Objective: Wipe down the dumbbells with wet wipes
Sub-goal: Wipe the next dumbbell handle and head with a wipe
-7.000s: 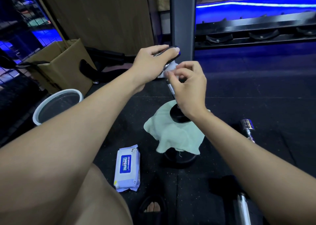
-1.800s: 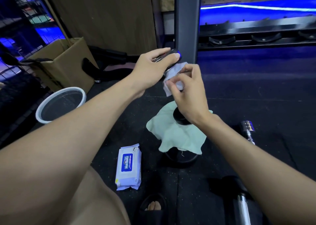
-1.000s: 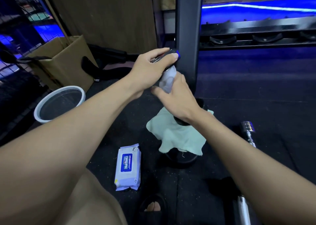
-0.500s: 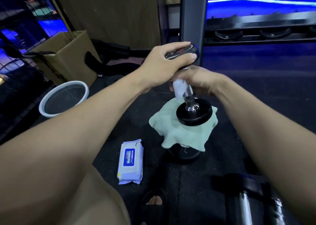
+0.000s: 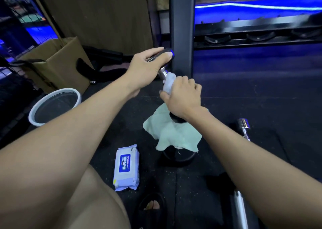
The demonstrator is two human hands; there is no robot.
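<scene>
- Around the chrome handle (image 5: pixel 163 74) of the upright dumbbell (image 5: pixel 176 119), my right hand (image 5: pixel 183 96) is clenched over a wet wipe (image 5: pixel 168 83).
- Above it, my left hand (image 5: pixel 148 68) grasps the top head, steadying it.
- Under the dumbbell's lower head lies a green cloth (image 5: pixel 174 134), draped over a second black weight.
- Left of the dumbbell lies the wipe pack (image 5: pixel 126 167).
- I judge the handle-wiping step is in hand; next I'd twist down the shaft, then do the heads.
</scene>
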